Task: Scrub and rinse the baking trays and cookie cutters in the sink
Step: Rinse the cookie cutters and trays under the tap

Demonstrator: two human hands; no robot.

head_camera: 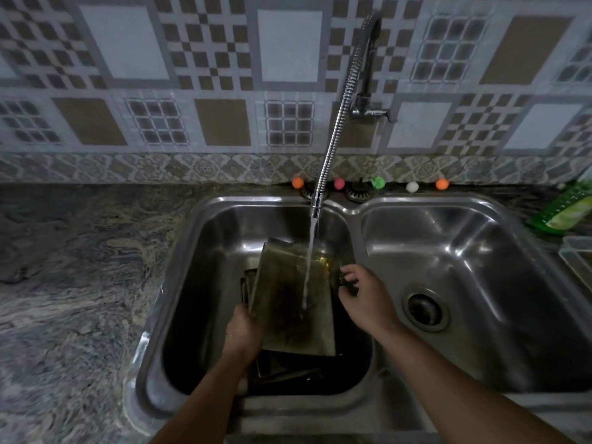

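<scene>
A stained metal baking tray (288, 299) is held tilted in the left basin of the steel sink (198, 283). Water from the flexible tap (336, 123) runs down onto its inner face. My left hand (242, 331) grips the tray's near left edge. My right hand (362, 296) holds its right edge, fingers curled over the rim. Darker trays (288, 370) lie stacked under it in the basin, partly hidden. No cookie cutters are visible.
The right basin (464, 267) has a round drain (424, 307). Small coloured balls (339, 183) line the ledge behind the sink. A green bottle (563, 209) lies at the right, beside a clear container (576, 257). Marbled countertop (80, 267) spreads to the left.
</scene>
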